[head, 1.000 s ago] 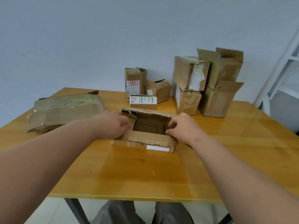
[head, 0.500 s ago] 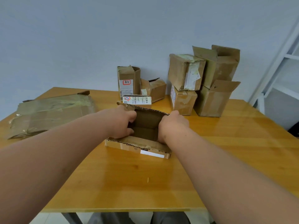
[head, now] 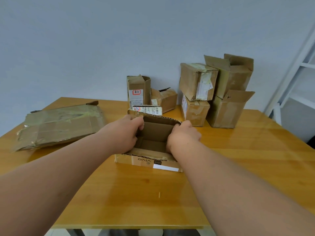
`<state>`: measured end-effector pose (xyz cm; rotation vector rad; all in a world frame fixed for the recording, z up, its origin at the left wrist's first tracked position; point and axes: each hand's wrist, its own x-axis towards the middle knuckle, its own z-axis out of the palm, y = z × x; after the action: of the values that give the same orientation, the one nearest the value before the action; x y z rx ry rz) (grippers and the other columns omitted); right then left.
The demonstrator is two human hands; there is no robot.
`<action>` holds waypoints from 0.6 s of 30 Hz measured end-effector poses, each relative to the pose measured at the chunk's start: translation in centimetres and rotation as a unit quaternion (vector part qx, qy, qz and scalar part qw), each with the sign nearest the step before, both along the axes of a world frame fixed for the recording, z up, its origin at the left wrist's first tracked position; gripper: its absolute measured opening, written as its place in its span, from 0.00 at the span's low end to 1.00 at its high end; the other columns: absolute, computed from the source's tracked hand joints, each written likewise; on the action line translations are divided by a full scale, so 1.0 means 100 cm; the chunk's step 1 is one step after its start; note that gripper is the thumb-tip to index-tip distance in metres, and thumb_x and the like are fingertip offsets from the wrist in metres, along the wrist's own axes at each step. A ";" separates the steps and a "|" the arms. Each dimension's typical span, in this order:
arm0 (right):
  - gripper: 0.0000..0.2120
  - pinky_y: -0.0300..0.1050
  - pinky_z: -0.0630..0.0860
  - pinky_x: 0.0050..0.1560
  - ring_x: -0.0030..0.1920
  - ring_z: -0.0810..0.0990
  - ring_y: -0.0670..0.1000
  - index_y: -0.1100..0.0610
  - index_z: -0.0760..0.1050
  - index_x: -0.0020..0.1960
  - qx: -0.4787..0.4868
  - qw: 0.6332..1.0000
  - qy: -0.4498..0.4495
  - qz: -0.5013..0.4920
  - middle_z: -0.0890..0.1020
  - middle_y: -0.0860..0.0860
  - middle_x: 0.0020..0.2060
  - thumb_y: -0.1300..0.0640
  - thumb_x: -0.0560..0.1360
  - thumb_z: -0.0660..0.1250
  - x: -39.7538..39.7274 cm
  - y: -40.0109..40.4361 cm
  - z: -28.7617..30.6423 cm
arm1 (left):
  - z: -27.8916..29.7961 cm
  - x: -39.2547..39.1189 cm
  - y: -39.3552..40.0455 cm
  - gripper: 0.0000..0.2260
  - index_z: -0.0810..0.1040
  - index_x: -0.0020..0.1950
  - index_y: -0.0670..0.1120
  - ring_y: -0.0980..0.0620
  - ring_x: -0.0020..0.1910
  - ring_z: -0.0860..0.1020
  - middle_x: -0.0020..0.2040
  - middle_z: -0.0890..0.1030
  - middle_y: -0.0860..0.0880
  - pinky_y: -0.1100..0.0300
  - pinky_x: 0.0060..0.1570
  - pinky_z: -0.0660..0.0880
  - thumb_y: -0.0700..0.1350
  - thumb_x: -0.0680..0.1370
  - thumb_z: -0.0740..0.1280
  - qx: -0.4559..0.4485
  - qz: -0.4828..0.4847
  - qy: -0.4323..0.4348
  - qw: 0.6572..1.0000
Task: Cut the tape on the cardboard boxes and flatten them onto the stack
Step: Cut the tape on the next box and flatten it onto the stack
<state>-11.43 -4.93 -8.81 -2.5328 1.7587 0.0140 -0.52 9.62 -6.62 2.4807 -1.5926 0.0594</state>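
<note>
The open box [head: 150, 145] sits on the table [head: 238, 167] right in front of the person, its top flaps spread and its hollow inside showing. The left hand [head: 126, 132] is curled closed over the box's left wall, fingers hooked inside at the upper corner. The right hand [head: 183, 135] is likewise closed on the right wall, fingers tucked over the rim. Both seem to be working the walls to collapse the box. The stack [head: 59, 126] of flattened cardboard lies well apart to the left, and uncut boxes [head: 214, 92] stand at the back of the table, some piled two high. No cutting tool is visible. The main risk, as I judge it, is that any tape left on the bottom seam would keep the box from folding; forcing it could tear the corrugated wall rather than crease it. An uneven push from one hand could also skid the box across the smooth table toward the small labelled box [head: 147, 110] just behind it. A wide sweep to the left might knock the stack askew, and a bump at the back could topple the piled boxes.
</note>
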 end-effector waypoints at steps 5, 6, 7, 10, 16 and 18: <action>0.33 0.47 0.79 0.46 0.56 0.74 0.57 0.53 0.62 0.74 0.037 0.999 0.006 0.000 0.66 0.56 0.61 0.55 0.73 0.73 0.003 0.002 0.002 | -0.002 0.003 0.006 0.11 0.66 0.56 0.59 0.57 0.40 0.72 0.52 0.70 0.53 0.66 0.34 0.69 0.48 0.78 0.66 -0.019 0.000 0.030 0.999; 0.33 0.46 0.79 0.44 0.56 0.74 0.56 0.53 0.63 0.73 0.037 0.999 0.007 -0.003 0.67 0.56 0.61 0.55 0.73 0.73 0.003 0.002 0.002 | -0.002 0.003 0.007 0.11 0.66 0.56 0.59 0.57 0.40 0.72 0.52 0.70 0.53 0.67 0.34 0.69 0.49 0.79 0.66 -0.021 -0.002 0.032 0.999; 0.32 0.46 0.79 0.43 0.55 0.74 0.56 0.54 0.64 0.73 0.036 0.999 0.010 -0.004 0.67 0.55 0.60 0.55 0.73 0.73 0.004 0.001 0.001 | -0.002 0.003 0.007 0.11 0.66 0.57 0.58 0.57 0.40 0.72 0.53 0.70 0.53 0.67 0.34 0.69 0.49 0.79 0.66 -0.021 -0.004 0.032 0.999; 0.31 0.45 0.79 0.48 0.56 0.74 0.55 0.54 0.64 0.72 0.027 0.999 0.039 0.014 0.67 0.56 0.61 0.56 0.73 0.72 0.002 0.001 0.001 | -0.001 0.002 0.007 0.11 0.66 0.57 0.58 0.57 0.40 0.72 0.53 0.70 0.53 0.67 0.33 0.68 0.49 0.79 0.65 -0.021 -0.007 0.031 0.999; 0.28 0.46 0.73 0.41 0.46 0.69 0.56 0.53 0.66 0.70 -0.005 0.997 0.069 0.014 0.67 0.56 0.56 0.58 0.73 0.72 0.000 0.003 0.000 | -0.003 0.003 0.010 0.12 0.65 0.57 0.59 0.57 0.41 0.72 0.53 0.70 0.53 0.66 0.34 0.70 0.50 0.79 0.66 -0.026 0.002 0.032 0.999; 0.29 0.47 0.72 0.41 0.45 0.68 0.56 0.53 0.65 0.71 -0.010 0.998 0.064 0.016 0.66 0.56 0.55 0.58 0.74 0.71 0.001 0.002 -0.002 | -0.003 0.002 0.011 0.12 0.65 0.58 0.59 0.57 0.40 0.72 0.54 0.70 0.53 0.66 0.35 0.70 0.49 0.79 0.65 -0.026 0.002 0.031 0.999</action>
<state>-11.31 -4.75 -9.04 -2.6287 1.7694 0.1641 -0.28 10.76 -6.95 2.4217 -1.5421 0.0229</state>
